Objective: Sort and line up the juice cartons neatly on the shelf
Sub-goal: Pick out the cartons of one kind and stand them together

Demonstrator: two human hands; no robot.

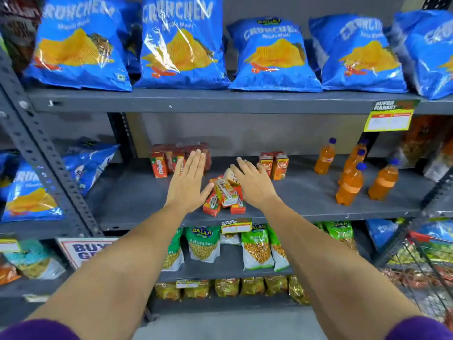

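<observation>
A loose heap of small red and orange juice cartons (224,196) lies toppled near the front edge of the grey middle shelf (137,192). My left hand (188,182) is flat and open just left of the heap, thumb touching it. My right hand (252,182) is open on the heap's right, fingers resting over the top carton. A standing group of red cartons (163,160) is at the back left, partly behind my left hand. Two or three orange cartons (275,165) stand upright at the back right.
Several orange soda bottles (353,173) stand on the same shelf to the right. Blue chip bags (179,42) fill the shelf above and the left bay. Green snack packets (203,244) sit below. A wire basket (421,261) is at lower right.
</observation>
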